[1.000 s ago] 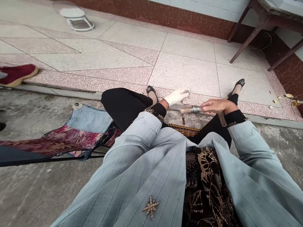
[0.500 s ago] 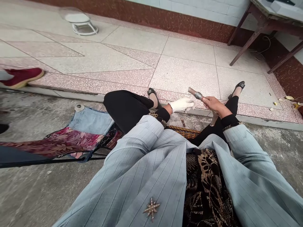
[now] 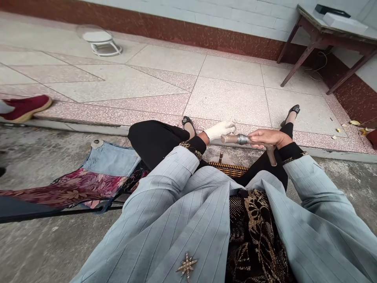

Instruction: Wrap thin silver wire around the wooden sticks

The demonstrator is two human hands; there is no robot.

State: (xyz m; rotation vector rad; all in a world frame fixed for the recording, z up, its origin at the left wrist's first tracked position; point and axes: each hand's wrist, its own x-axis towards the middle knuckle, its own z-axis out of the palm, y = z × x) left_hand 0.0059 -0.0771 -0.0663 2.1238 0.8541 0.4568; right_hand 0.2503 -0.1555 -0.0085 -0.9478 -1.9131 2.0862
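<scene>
My right hand point(image 3: 266, 137) is closed around a brown wooden stick point(image 3: 230, 139) with silvery wire wound round it. The stick lies nearly level, its blunt end pointing left, just below my left hand. A branch-like piece of it slants down under my right palm. My left hand point(image 3: 220, 130) wears a white knitted glove, and its fingers are curled together; anything inside them is hidden. Between my knees is a yellow-and-black woven seat or basket point(image 3: 228, 169), partly covered by my jacket. A short brown upright piece point(image 3: 220, 157) shows just beyond it.
A folding chair with flowered cloth point(image 3: 88, 181) is at my left. Ahead, the raised tiled step point(image 3: 229, 98) carries a white stool point(image 3: 101, 41). A wooden table point(image 3: 318, 33) stands far right. Another person's red shoe point(image 3: 28, 107) is at the left edge.
The wire-wrapped stick was tilted up half a second ago and has come down level, close to my left hand. The gloved hand has shifted slightly left. The view has tipped up a little.
</scene>
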